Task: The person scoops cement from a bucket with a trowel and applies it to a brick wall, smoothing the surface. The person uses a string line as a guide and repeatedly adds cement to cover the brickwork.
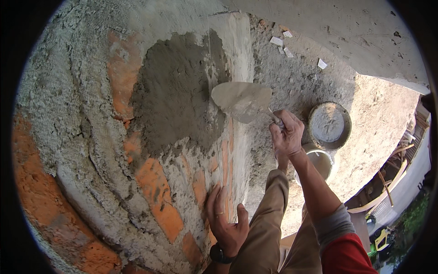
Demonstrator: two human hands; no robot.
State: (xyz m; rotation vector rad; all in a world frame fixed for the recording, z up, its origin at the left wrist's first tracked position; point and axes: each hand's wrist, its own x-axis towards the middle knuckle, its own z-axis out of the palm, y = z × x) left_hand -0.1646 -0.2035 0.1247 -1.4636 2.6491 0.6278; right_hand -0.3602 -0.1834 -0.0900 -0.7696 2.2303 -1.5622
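Note:
My right hand (287, 133) is closed around the handle of a trowel (242, 100). The broad, mortar-smeared blade points left, close to a patch of wet grey mortar (175, 93) on the brick wall; whether it touches cannot be made out. Low on the wall, my left hand (228, 223) rests with its fingers spread against the rough surface, holding nothing. A ring and a dark wristwatch (220, 254) are on it. Exposed orange bricks (159, 196) show between the old mortar below the wet patch. A thin string (209, 45) runs along the wall through the patch.
Beside my right forearm stand a round bucket of grey mix (327, 125) and a pale bucket (319, 163) partly hidden by my arm. White scraps (283, 45) lie on the dirt ground. Wood pieces (388, 182) and a yellow-handled tool (382, 239) are at the far right.

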